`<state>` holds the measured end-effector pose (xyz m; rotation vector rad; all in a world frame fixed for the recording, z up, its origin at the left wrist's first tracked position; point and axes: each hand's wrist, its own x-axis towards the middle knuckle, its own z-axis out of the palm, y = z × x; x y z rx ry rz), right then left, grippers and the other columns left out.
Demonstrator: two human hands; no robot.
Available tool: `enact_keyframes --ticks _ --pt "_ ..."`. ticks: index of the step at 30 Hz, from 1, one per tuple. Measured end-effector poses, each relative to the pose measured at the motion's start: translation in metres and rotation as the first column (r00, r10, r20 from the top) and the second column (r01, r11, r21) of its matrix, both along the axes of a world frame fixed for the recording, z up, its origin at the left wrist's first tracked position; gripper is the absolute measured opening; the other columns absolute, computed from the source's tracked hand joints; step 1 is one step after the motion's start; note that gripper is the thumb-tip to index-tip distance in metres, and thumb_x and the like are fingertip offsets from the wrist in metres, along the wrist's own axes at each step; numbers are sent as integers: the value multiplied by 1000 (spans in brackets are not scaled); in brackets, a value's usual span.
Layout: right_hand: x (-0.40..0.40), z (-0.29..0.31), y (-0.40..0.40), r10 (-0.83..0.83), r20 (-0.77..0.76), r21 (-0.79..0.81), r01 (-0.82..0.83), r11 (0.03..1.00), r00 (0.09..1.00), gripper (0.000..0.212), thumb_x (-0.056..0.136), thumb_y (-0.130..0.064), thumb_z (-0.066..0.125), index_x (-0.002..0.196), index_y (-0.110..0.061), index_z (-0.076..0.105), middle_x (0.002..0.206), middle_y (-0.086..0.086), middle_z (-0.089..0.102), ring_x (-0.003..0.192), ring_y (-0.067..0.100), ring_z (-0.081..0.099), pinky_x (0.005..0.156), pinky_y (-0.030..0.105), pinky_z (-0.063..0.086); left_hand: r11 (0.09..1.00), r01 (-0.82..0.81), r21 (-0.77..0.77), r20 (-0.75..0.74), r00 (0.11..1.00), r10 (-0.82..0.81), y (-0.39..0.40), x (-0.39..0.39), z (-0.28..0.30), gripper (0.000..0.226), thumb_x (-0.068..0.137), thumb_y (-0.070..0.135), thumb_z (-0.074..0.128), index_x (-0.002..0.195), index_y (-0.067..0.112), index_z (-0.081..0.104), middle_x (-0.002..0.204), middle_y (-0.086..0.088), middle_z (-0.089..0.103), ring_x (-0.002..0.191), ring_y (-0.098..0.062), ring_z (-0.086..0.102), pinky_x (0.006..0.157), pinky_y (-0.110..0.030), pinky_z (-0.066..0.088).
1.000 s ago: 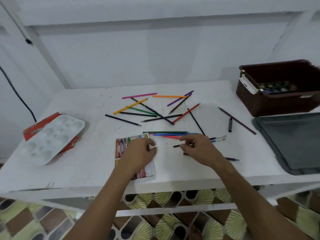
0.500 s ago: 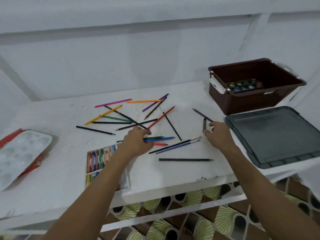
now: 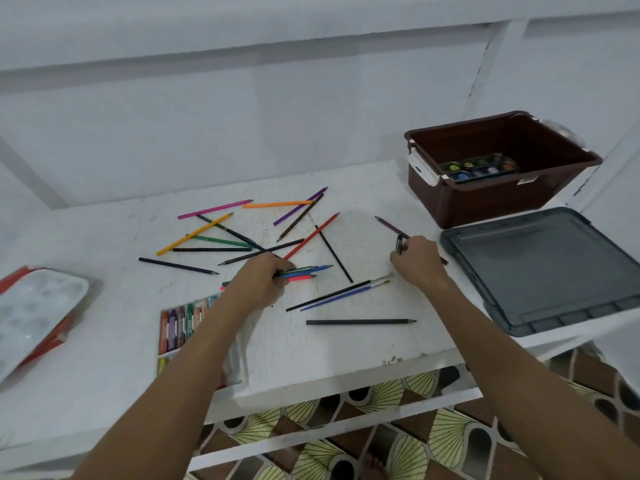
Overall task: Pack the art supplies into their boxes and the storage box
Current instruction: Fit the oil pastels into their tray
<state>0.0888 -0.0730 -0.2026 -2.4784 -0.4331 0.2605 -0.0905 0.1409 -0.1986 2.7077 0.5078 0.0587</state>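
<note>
Gathering scattered pencils: left hand gripping a pencil bundle mid-table, right hand pinching a short black pen near the storage box; bundle likely fanning and slipping under loose grip.

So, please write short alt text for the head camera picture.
Left hand grips some coloured pencils on a white table; right hand pinches a small black pen. More pencils lie scattered; a brown box stands right.

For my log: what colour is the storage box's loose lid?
Dark grey; the lid lies flat beside the brown storage box, clearest in the head view.
</note>
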Motion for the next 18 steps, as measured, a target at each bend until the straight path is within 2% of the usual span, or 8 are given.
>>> enact_keyframes --ticks 3,6,8,11,15,18 --pt "-1 -3 2 23 -9 -26 -23 999 1000 14 85 -10 60 79 3 62 74 13 62 58 15 53 48 20 37 999 -49 15 31 998 49 2 -1 -1 25 91 9 54 110 12 70 89 -7 67 78 -20 60 71 -29 49" --pt "-9 -5 6 55 -4 -23 -55 998 998 17 88 -9 58 89 5 67 86 16 66 70 21 58 62 25 45 996 -87 29 52 995 85 5 -3 -4 28 92 14 54 117 13 67 94 -7 62 77 -16 52 67 -25 40" --pt "-17 -3 9 85 24 -23 -85 996 996 19 90 -9 55 93 5 68 90 18 68 73 22 60 65 26 47 992 -126 26 47 991 124 9 -5 -6 31 92 19 55 122 17 63 97 -4 56 80 -13 47 70 -22 36" --pt "-34 7 17 139 60 8 -139 990 989 22 93 -11 53 99 5 67 94 18 68 80 24 63 68 27 47 978 -208 13 47 977 208 14 -15 -4 35 91 21 58 126 17 60 114 -7 56 91 -16 50 79 -22 37" --pt "-74 18 36 248 63 94 -253 963 967 25 94 -14 54 111 0 65 103 14 67 85 20 62 73 21 47 950 -311 -18 71 948 312 26 -51 -3 36 90 20 60 125 14 61 125 -8 53 107 -21 54 89 -23 38" --pt "-114 18 56 349 31 166 -349 922 937 24 93 -16 56 112 -4 66 102 9 68 74 10 58 68 12 45 929 -368 -35 95 924 370 33 -94 -6 32 90 18 57 121 13 64 122 -8 54 112 -23 53 93 -25 37"
